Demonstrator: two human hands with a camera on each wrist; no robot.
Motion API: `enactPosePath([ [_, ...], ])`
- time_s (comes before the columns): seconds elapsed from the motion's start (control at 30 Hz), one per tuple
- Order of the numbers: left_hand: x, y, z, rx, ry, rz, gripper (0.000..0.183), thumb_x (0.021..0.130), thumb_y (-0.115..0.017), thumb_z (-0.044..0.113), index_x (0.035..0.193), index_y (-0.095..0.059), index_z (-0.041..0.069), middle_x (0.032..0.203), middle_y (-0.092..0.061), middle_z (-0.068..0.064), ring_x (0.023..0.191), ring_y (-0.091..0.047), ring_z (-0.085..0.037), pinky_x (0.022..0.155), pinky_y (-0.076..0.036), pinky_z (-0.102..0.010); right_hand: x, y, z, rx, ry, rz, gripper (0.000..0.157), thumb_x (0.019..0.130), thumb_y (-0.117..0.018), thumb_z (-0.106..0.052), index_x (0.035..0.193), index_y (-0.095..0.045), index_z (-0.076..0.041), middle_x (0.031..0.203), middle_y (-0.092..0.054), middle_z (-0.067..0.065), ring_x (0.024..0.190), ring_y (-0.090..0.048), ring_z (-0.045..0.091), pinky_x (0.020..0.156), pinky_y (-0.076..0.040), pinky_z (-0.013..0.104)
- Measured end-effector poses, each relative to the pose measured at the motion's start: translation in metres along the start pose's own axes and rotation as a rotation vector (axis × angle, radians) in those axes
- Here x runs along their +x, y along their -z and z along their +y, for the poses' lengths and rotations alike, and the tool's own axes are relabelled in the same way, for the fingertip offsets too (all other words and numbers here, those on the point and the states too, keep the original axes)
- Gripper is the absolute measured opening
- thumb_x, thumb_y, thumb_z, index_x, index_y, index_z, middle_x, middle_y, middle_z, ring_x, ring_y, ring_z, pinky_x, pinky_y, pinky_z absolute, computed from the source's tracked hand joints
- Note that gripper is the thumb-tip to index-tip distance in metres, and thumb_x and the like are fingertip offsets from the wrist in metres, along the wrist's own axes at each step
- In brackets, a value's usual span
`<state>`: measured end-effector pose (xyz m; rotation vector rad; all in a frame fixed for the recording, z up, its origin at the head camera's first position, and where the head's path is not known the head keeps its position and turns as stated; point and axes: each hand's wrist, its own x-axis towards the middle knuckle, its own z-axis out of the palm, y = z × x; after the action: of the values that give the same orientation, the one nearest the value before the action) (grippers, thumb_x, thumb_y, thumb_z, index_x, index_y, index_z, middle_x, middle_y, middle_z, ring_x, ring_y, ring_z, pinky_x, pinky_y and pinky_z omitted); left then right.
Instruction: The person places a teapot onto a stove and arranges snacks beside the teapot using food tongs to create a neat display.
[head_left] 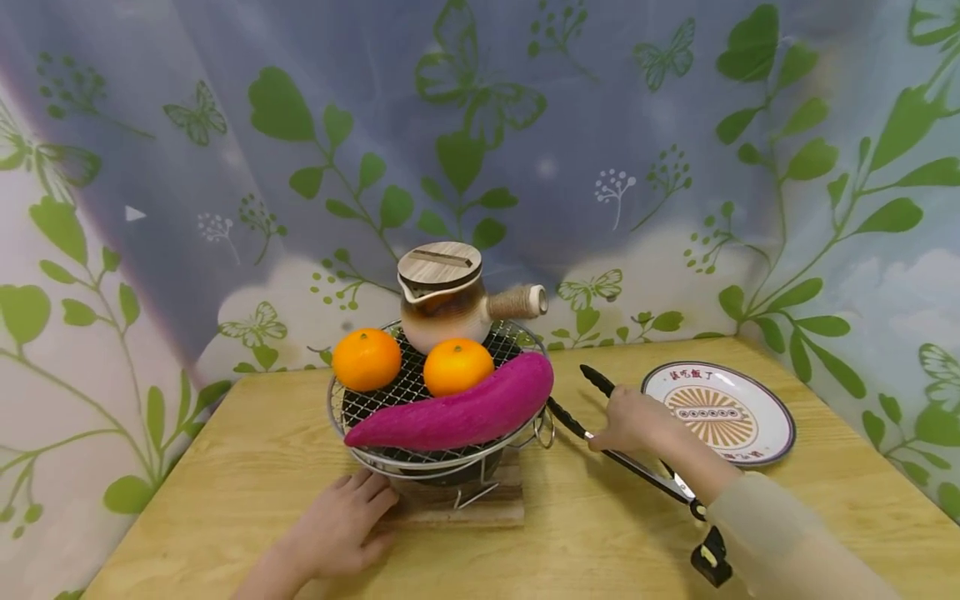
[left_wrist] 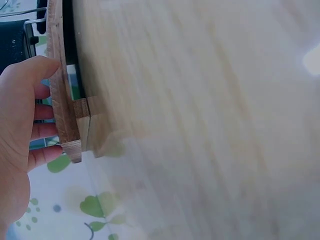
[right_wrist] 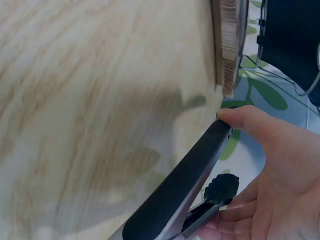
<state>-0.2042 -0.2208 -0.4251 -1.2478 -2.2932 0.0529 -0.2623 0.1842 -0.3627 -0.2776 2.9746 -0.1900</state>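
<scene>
My right hand (head_left: 637, 421) grips a pair of tongs (head_left: 633, 467) with black and metal arms, held low over the table right of the grill. In the right wrist view the thumb lies at the end of one black arm, and a scalloped black tip (right_wrist: 222, 189) shows by the fingers. My left hand (head_left: 348, 517) rests its fingers at the left end of a wooden board (head_left: 472, 512) under the grill. On the round mesh grill (head_left: 408, 367) lie two oranges (head_left: 367, 360) and a long purple sweet potato (head_left: 457, 414); behind them stands a clay pot (head_left: 442, 317).
An oval plate (head_left: 768, 417) with a sunburst pattern and red writing lies to the right, behind the right forearm. A metal ring (head_left: 544, 431) hangs at the grill's right rim. Floral cloth (head_left: 570, 192) stands behind the wooden table (head_left: 217, 467).
</scene>
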Motion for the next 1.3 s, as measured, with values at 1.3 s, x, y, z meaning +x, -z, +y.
enactPosePath([
  [1.3,-0.014,0.013,-0.008,0.002,0.183,0.086,0.013,0.076,-0.068,0.021,0.074,-0.058,0.013,0.072,-0.051,0.004,0.066,-0.05,-0.015,0.055,-0.04,-0.03,-0.023,0.01,0.008,-0.049,0.02,0.163,0.051,0.088,-0.058,-0.038,0.11,-0.058,0.008,0.093,-0.062,0.019,0.074,-0.06,0.03,0.059,-0.049,0.041],
])
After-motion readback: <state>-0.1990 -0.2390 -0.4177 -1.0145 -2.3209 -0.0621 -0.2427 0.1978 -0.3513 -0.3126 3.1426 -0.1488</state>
